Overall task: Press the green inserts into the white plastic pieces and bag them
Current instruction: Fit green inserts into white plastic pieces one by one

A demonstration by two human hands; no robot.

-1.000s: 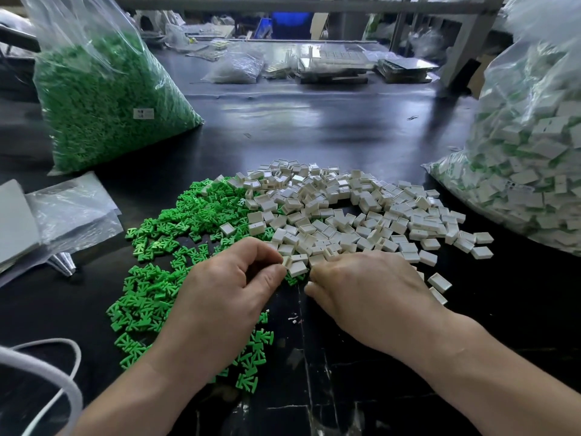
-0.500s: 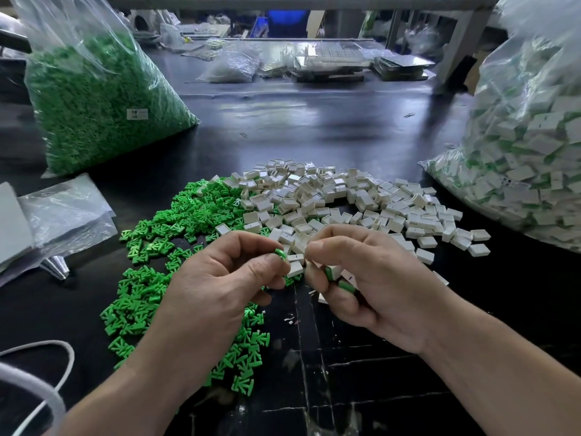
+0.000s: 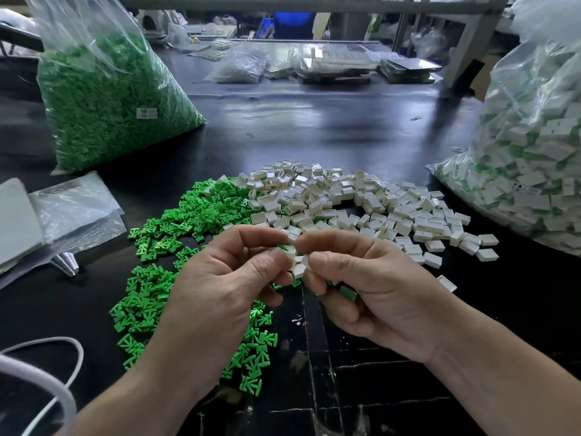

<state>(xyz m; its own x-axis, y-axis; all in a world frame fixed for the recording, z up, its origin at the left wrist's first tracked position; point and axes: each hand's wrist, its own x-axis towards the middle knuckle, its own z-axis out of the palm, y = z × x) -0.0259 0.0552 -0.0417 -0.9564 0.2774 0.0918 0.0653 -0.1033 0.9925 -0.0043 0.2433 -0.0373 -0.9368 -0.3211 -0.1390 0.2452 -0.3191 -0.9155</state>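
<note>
Leftmost, a white cable (image 3: 47, 372) loops at the near edge of the dark surface (image 3: 314, 127). Flat clear bags (image 3: 78, 212) lie just behind it.

Far left: a tall clear sack of green inserts (image 3: 110, 105), upright, small label on its side.

Loose green inserts (image 3: 188, 221) are spread in a band from the centre toward the near edge, partly under the left forearm.

Left hand (image 3: 220, 287): raised above the surface, thumb and forefinger pinched together on a green insert (image 3: 282, 247). Only a sliver of it shows. The other fingers are curled beneath.

Between the two thumbs: a white piece (image 3: 298, 267), apparently pinched by the right thumb and forefinger. The contact is partly hidden.

Right hand (image 3: 377, 297): fingers curled, with a second green part (image 3: 347, 292) tucked under the lower fingers against the palm.

Behind and to the right of the hands: a heap of loose white pieces (image 3: 361, 209), touching the green band on its left side.

Far right: a large clear sack of white pieces with green showing (image 3: 534, 168), resting on the surface.
</note>
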